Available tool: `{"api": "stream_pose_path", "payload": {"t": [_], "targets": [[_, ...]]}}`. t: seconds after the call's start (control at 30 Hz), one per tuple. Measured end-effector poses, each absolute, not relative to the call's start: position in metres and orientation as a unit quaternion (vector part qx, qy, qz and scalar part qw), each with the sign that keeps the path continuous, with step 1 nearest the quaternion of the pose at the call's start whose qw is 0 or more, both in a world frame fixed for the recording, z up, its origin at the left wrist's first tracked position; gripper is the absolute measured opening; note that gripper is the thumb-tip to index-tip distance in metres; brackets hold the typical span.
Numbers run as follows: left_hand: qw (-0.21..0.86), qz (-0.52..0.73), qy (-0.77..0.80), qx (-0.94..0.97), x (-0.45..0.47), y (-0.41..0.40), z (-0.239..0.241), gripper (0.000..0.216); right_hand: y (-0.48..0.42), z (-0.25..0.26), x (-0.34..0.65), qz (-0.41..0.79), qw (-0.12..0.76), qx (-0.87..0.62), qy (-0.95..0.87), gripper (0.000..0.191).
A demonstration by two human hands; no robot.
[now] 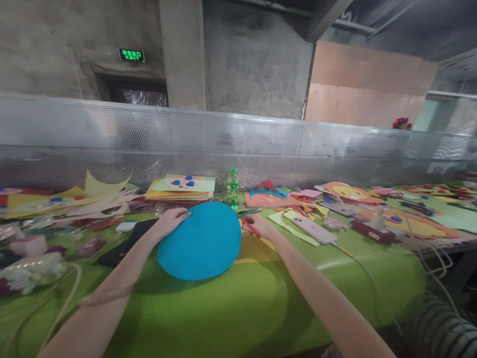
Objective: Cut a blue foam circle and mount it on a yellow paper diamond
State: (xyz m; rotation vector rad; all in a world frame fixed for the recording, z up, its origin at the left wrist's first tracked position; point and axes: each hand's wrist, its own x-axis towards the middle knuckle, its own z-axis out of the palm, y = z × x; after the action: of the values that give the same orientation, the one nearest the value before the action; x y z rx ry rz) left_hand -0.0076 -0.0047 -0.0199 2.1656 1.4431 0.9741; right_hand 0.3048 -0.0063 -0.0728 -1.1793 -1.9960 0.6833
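Observation:
A round blue foam sheet (201, 242) lies on the green table cover (231, 303) in front of me. My left hand (169, 221) rests on its upper left edge with fingers closed over the rim. My right hand (257, 224) sits just right of the sheet, closed round a red-handled tool (252, 228) that looks like scissors. A yellow sheet (257, 251) shows beneath the blue one.
A green bottle (232, 188) stands behind the blue sheet. A pink phone (315, 230) with a cable lies to the right. Stacks of coloured foam cut-outs (182, 188) cover the back of the table. A perforated metal barrier (261, 144) runs behind.

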Motion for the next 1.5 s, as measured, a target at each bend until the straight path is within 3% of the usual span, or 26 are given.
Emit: {"api": "stream_pose_path", "payload": {"t": [0.23,0.93,1.5], "targets": [[0.228,0.336,0.496,0.768,-0.010,0.001,-0.024,0.047,-0.006,-0.072,0.301,0.260,0.358,-0.464,-0.768,0.010],[0.165,0.324,0.515,0.776,-0.008,-0.003,-0.019,0.047,-0.008,-0.073,0.301,0.273,0.347,-0.467,-0.766,0.014],[0.192,0.309,0.504,0.784,-0.013,0.010,-0.028,0.048,-0.004,-0.076,0.301,0.268,0.339,-0.468,-0.771,0.008]]}}
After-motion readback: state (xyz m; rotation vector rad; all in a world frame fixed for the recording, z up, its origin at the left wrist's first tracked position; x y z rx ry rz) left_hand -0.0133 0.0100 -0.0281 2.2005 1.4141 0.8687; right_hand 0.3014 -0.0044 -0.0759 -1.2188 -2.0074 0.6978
